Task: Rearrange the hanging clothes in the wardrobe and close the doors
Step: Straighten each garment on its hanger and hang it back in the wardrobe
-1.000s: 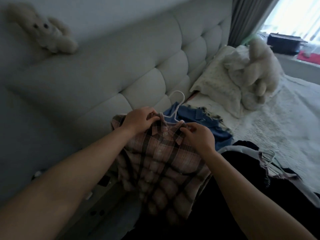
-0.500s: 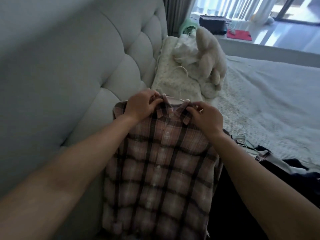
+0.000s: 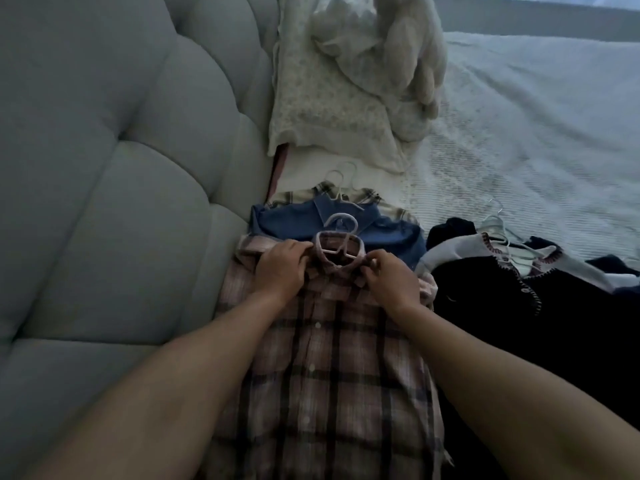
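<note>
A pink plaid shirt on a white hanger lies flat on the bed in front of me. My left hand grips the left side of its collar. My right hand pinches the right side of the collar. Just beyond it lies a blue shirt on another hanger, over a pale plaid garment. To the right, a dark garment with a grey collar lies on hangers. No wardrobe is in view.
A grey tufted headboard fills the left side. A lace pillow and a pale plush toy lie at the head of the bed. The white bedspread stretches away to the right.
The plaid shirt has come down from being held up onto the bed, over the blue shirt. My view has tilted downward. Both hands stay on the collar.
</note>
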